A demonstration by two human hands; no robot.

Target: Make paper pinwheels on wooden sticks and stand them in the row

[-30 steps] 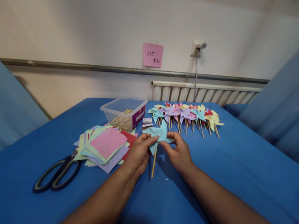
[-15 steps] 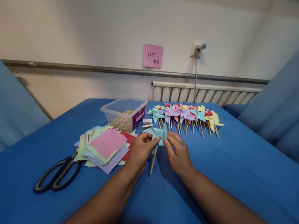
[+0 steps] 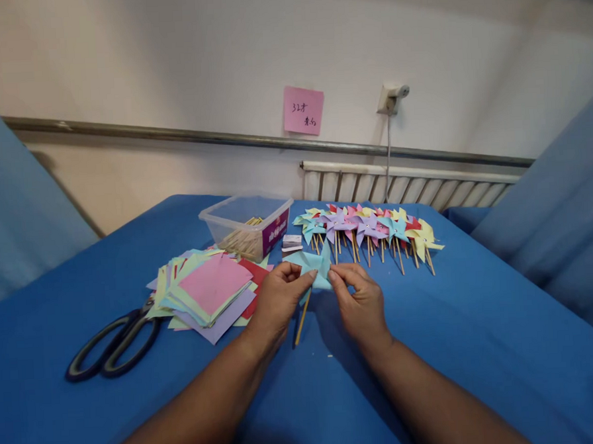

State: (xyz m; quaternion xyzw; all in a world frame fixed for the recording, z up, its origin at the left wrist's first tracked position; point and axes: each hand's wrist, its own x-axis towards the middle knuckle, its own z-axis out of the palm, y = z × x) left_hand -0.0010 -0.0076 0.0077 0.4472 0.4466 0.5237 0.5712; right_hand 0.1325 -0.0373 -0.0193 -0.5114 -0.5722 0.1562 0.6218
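Observation:
A light blue paper pinwheel (image 3: 313, 265) on a wooden stick (image 3: 302, 318) is held between both hands above the blue table (image 3: 481, 331). My left hand (image 3: 277, 304) pinches its left side with thumb and forefinger. From the right, my right hand (image 3: 361, 301) pinches a blade near the centre. The stick slants down toward me between the two hands.
A row of finished coloured pinwheels (image 3: 371, 230) lies behind the hands. A stack of coloured paper squares (image 3: 208, 289) sits left, with black scissors (image 3: 115, 344) beside it. A clear plastic box (image 3: 247, 226) of sticks and a small box (image 3: 292, 243) stand behind.
Both hands have shifted slightly away from me with the pinwheel. The right hand's fingers moved along the blade toward the centre, and the blades look more folded together.

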